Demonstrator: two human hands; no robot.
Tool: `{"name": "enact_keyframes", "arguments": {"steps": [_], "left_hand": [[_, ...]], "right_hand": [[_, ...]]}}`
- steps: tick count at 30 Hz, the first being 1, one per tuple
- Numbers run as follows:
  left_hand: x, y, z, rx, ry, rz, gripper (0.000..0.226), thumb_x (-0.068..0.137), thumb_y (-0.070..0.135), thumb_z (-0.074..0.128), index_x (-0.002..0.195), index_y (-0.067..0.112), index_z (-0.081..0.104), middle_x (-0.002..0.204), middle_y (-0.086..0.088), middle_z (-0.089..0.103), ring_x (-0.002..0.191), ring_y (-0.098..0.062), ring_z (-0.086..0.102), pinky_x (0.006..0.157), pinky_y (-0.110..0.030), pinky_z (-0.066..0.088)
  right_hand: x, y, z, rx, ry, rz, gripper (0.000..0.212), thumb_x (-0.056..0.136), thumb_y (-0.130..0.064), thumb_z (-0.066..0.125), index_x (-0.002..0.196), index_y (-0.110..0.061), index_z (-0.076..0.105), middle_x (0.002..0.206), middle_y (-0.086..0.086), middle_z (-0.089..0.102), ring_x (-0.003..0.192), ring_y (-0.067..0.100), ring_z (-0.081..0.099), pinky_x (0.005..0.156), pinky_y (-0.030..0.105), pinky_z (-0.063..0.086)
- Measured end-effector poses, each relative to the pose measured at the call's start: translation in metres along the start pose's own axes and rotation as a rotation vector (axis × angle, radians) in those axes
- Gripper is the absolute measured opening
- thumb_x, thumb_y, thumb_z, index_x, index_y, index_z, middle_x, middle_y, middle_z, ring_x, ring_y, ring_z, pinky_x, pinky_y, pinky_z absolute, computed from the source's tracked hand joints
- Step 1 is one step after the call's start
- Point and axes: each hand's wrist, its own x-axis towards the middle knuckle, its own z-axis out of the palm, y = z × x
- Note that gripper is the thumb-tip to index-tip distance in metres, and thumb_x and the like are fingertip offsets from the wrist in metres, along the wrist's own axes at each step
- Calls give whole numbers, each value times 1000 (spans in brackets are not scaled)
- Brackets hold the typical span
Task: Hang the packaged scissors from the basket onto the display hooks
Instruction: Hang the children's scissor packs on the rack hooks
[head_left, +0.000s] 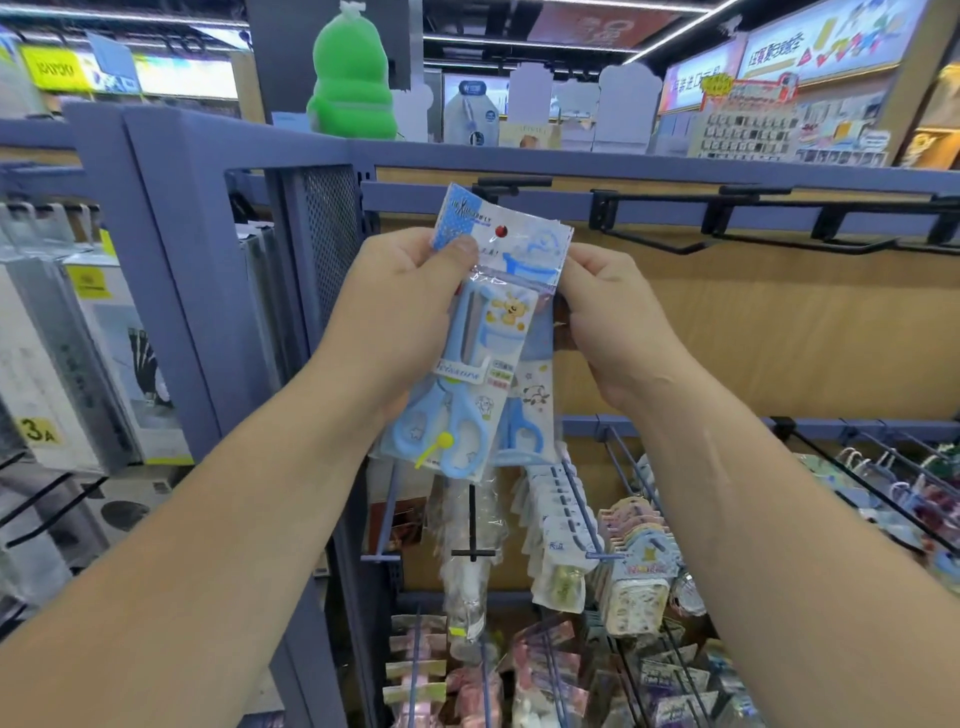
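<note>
A clear packet of blue scissors with a bear card hangs tilted in front of the top rail. My left hand pinches its header card with the thumb on the front. My right hand grips the right edge of a second scissors packet that sits just behind the first. A red hook tip shows through the hole of the front header. Empty black display hooks stick out of the rail to the right. The basket is out of view.
Below, blue and black pegs carry several rows of small packaged goods. A blue metal upright stands at left, with boxed goods beyond it. A green plush toy sits on the top shelf.
</note>
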Motion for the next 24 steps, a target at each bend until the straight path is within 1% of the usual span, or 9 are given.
{"name": "enact_keyframes", "arguments": {"steps": [2, 3, 5, 7, 10, 15, 18, 21, 24], "left_hand": [[2, 2, 1, -3, 3, 15, 32, 110, 19, 53, 84, 17, 72, 78, 3, 80, 72, -14, 77, 65, -32, 64], [3, 3, 1, 9, 6, 24, 33, 110, 19, 53, 83, 17, 72, 77, 4, 79, 71, -13, 76, 63, -31, 63], [6, 3, 3, 45, 18, 37, 34, 109, 20, 55, 80, 18, 72, 78, 2, 80, 73, -15, 77, 69, -40, 65], [8, 1, 3, 74, 24, 44, 33, 109, 21, 56, 81, 17, 74, 85, -5, 81, 82, -24, 79, 81, -53, 65], [9, -2, 4, 84, 24, 40, 33, 109, 23, 56, 83, 18, 75, 91, -8, 81, 91, -33, 78, 84, -61, 62], [15, -9, 3, 121, 39, 49, 31, 108, 26, 56, 87, 18, 76, 92, -8, 81, 90, -33, 78, 82, -60, 62], [22, -22, 4, 160, 75, 53, 30, 105, 32, 57, 87, 19, 76, 91, -8, 81, 91, -36, 77, 82, -61, 62], [31, -37, 8, 193, 109, 77, 29, 105, 35, 58, 92, 16, 76, 89, -2, 80, 86, -28, 78, 79, -57, 63], [46, -49, 13, 212, 150, 106, 40, 99, 45, 56, 93, 9, 73, 89, -8, 79, 86, -35, 76, 75, -59, 61]], "right_hand": [[0, 1, 0, 9, -5, -3, 36, 111, -24, 47, 111, 2, 71, 95, 7, 81, 69, 12, 72, 60, 34, 58], [1, 1, 0, 13, -5, -3, 36, 111, -25, 48, 111, 2, 72, 94, 8, 81, 69, 12, 72, 58, 32, 57], [1, 1, 0, 20, -7, 0, 35, 111, -25, 48, 111, 1, 72, 94, 7, 81, 68, 11, 71, 57, 31, 56], [0, 1, 0, 31, -10, 2, 35, 111, -25, 49, 110, -1, 73, 90, 5, 80, 67, 11, 70, 56, 31, 56], [-1, 0, -1, 50, -24, -4, 30, 109, -25, 51, 104, -7, 75, 85, 3, 79, 67, 13, 69, 59, 32, 56], [-1, -1, -3, 58, -35, -8, 29, 109, -25, 52, 99, -11, 75, 82, 2, 77, 68, 13, 69, 60, 32, 57], [2, 1, -3, 41, -27, -7, 31, 109, -24, 51, 102, -5, 75, 82, 1, 77, 65, 11, 68, 58, 30, 57], [11, 5, -3, -4, -14, -14, 33, 109, -25, 50, 107, -3, 75, 86, 2, 78, 67, 9, 69, 58, 29, 56], [27, 9, -2, -51, -5, 2, 33, 109, -25, 49, 105, -6, 75, 85, 0, 79, 68, 8, 70, 59, 27, 57]]}}
